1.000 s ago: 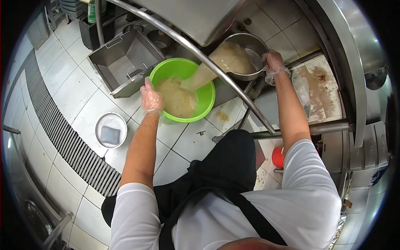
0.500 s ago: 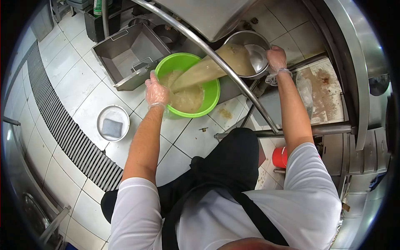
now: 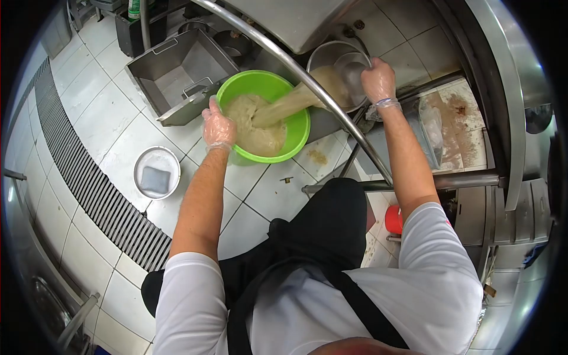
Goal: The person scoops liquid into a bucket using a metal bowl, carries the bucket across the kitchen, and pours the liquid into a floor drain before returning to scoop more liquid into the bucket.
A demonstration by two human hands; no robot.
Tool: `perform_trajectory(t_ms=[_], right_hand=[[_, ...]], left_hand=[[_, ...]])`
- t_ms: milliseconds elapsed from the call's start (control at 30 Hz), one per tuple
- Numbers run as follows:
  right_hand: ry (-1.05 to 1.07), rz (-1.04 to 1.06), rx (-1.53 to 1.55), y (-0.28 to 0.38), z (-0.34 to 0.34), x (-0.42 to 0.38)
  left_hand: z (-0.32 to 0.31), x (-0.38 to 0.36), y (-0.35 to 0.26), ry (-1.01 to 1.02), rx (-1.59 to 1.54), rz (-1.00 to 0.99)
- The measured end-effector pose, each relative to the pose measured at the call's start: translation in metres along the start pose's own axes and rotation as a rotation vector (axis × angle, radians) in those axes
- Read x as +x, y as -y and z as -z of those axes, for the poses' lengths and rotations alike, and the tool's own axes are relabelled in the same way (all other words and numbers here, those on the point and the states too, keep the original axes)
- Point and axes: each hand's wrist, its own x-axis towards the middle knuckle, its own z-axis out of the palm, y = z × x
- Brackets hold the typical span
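Note:
My gloved right hand point(image 3: 378, 80) grips the rim of a round metal pot point(image 3: 359, 65), which is tilted to the left. Cloudy beige liquid point(image 3: 281, 110) streams from it, passing behind a metal rail, into a bright green plastic basin point(image 3: 303, 133). The basin sits on the tiled floor, part filled with the same murky liquid. At its left rim is my gloved left hand point(image 3: 218, 126), fingers closed over the edge. The far side of the pot is partly hidden by the rail.
A curved metal rail point(image 3: 278, 54) crosses above the basin. Left of the basin stands a rectangular metal container point(image 3: 171, 77) with handles. A small white bowl point(image 3: 140, 161) holding a grey pad is on the floor near a drain grate point(image 3: 89, 189). A red bucket point(image 3: 393, 219) is at right.
My right hand has moved slightly left and tipped the pot further. The stream has thinned and the liquid in the basin looks higher. The view has shifted a little.

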Motion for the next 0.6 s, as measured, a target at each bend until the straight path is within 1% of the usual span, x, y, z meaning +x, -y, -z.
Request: perform_trajectory(t_ms=[133, 200, 300, 500, 600], right_hand=[[0.046, 0.007, -0.064, 0.015, 0.009, -0.011], [-0.012, 0.069, -0.075, 0.015, 0.007, -0.014], [-0.036, 0.103, -0.079, 0.02, 0.009, -0.018], [-0.043, 0.127, -0.06, 0.022, 0.01, -0.023], [-0.038, 0.102, -0.043, 0.016, 0.007, -0.021]], left_hand=[[-0.002, 0.001, 0.002, -0.008, 0.0, -0.008], [-0.003, 0.002, 0.004, -0.018, -0.006, -0.019], [-0.003, 0.003, 0.002, -0.015, -0.008, -0.015], [-0.002, 0.002, 0.001, -0.008, 0.015, -0.011], [0.001, 0.0, -0.001, 0.003, -0.004, -0.012]])
